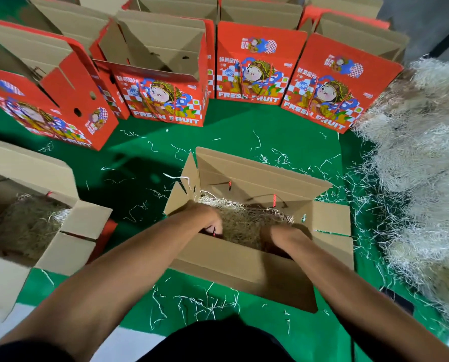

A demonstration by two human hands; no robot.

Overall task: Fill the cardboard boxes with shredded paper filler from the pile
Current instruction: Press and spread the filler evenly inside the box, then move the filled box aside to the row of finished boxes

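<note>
— Where's the filler going?

— Into the open box [244,267] by the pile [422,165]. Left hand [205,218] and right hand [283,235] are sunk in the shredded paper [244,220]; I can't tell whether the fingers grip any.

— Hard to handle?

— Looks light, springy, sheds. Best scooped in loose armfuls from beneath.

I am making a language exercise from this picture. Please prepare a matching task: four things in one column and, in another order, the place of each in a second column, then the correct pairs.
Things:
1. pile of shredded paper
2. left hand
3. open box with filler
4. standing red boxes

Places:
A. in a row along the far side
B. directly in front of the person, on the green floor
C. at the right edge of the view
D. inside the box, at its left end

Pairs: 1-C, 2-D, 3-B, 4-A
</note>
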